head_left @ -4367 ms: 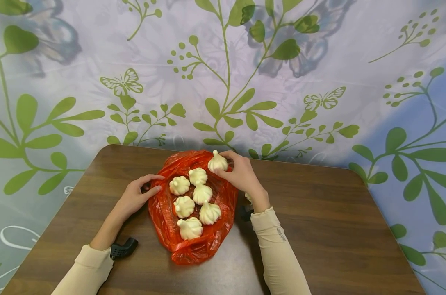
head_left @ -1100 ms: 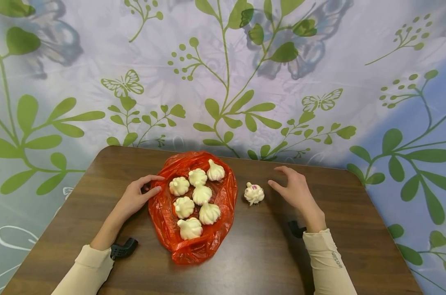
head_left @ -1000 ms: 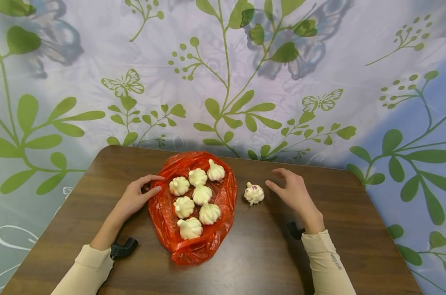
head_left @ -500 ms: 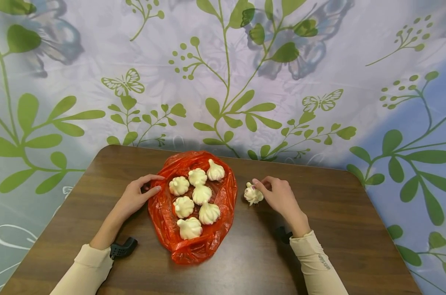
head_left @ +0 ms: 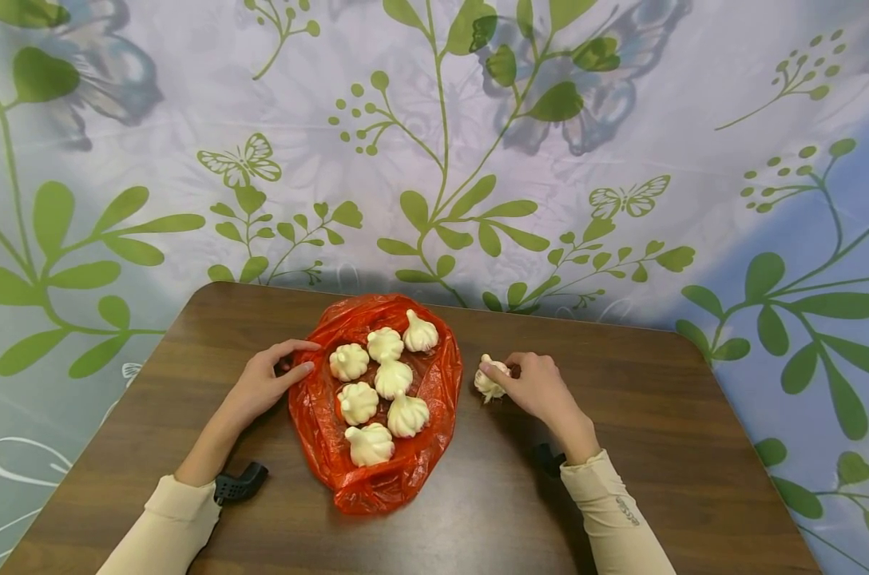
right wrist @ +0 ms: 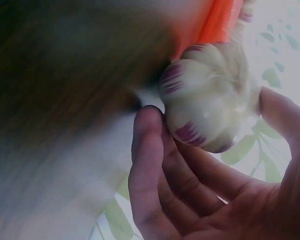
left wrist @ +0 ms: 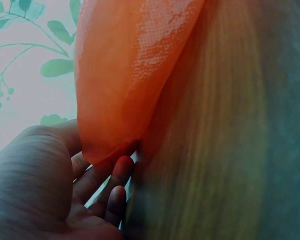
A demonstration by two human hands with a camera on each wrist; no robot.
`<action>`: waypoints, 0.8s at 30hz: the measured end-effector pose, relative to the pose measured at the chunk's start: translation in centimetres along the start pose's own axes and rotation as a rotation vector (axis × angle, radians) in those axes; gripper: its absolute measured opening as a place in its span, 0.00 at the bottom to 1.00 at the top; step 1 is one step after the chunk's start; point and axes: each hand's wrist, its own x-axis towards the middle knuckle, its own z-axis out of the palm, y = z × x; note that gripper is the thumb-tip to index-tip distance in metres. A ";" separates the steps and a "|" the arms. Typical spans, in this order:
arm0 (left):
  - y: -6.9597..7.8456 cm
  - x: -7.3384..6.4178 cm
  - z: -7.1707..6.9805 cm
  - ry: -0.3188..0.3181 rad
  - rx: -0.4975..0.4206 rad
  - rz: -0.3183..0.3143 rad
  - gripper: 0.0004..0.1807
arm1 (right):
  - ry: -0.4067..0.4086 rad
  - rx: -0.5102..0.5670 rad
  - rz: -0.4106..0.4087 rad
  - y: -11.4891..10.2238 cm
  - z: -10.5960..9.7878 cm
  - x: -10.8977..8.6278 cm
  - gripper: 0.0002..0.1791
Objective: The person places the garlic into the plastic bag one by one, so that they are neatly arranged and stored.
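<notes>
In the head view, a garlic bulb (head_left: pixel 490 382) with a stubby stem is at the table to the right of the bag. My right hand (head_left: pixel 542 387) grips it between thumb and fingers; purple streaks show on the bulb (right wrist: pixel 205 100) in the right wrist view. My left hand (head_left: pixel 262 382) holds the left edge of a crumpled red plastic bag (head_left: pixel 315 447), thumb and index finger at its rim. Up close, the bag's film (left wrist: pixel 120 90) hangs over part of the left fingers. Several whitish garlic bulbs (head_left: pixel 394 379) lie on the spread bag.
A brown wooden table (head_left: pixel 636 415) carries everything. Behind its far edge hangs a cloth (head_left: pixel 434 160) printed with green leaves and butterflies. A black wrist device (head_left: pixel 242 483) sits under the left wrist.
A bulb was set down at the bag's upper right by my right hand. That hand then moved right and came back to grip the separate bulb. My left hand stayed put.
</notes>
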 end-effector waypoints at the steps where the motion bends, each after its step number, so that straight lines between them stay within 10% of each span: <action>1: 0.0 0.0 0.0 0.000 0.000 0.000 0.18 | -0.008 0.004 -0.003 0.0 0.0 0.0 0.30; 24: 0.0 -0.1 -0.1 -0.003 0.007 0.005 0.18 | 0.040 0.227 -0.137 -0.2 -0.5 0.0 0.29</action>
